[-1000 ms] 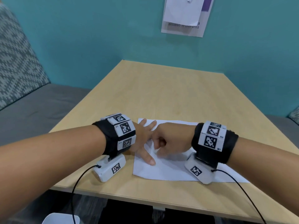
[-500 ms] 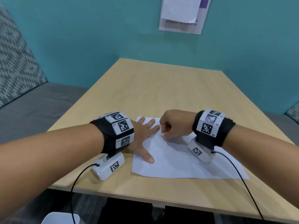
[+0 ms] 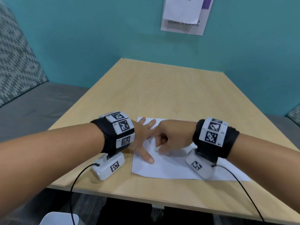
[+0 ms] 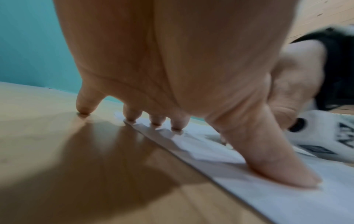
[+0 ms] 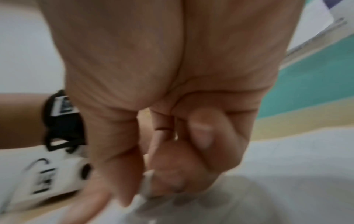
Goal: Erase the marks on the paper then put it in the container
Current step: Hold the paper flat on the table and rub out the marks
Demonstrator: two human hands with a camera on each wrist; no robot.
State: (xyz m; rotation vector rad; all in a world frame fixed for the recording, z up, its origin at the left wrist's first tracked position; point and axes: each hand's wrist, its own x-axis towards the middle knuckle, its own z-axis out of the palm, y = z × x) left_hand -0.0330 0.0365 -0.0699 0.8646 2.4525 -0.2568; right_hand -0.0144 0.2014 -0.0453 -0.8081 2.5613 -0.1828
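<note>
Paper: white sheet [image 3: 170, 169] lying flat near the front edge of the wooden table [image 3: 162, 95], its left edge under the left hand.
Change: half a second ago the right hand sat farther up the sheet, near its far edge; a second ago it was lower, about where it is now. It has swung back toward the person and sits just beside the left fingers.
Meaning: that back-and-forth reads as rubbing strokes, so erasing looks to be under way and the putting-away step not yet begun.
Left hand: left hand [image 3: 142, 135] spread flat, thumb and three fingertips pressing the sheet, the little finger on bare wood; its place matches the earlier frames, pinning the paper.
Right hand: right hand [image 3: 172, 135] curled into a loose fist, fingers and thumb pinching a small white eraser [image 5: 143, 191] whose tip meets the paper.
Head view: shows the sheet's whole outline and both hands, but hides the eraser inside the fist; any marks are too faint to make out. A white rounded object [image 3: 60, 219] below the table edge may be the container; I cannot tell.
Left wrist view: shows each fingertip's contact and the paper's edge [image 4: 172, 145] lying flat.
Right wrist view: blurred, and the only view showing the eraser.
</note>
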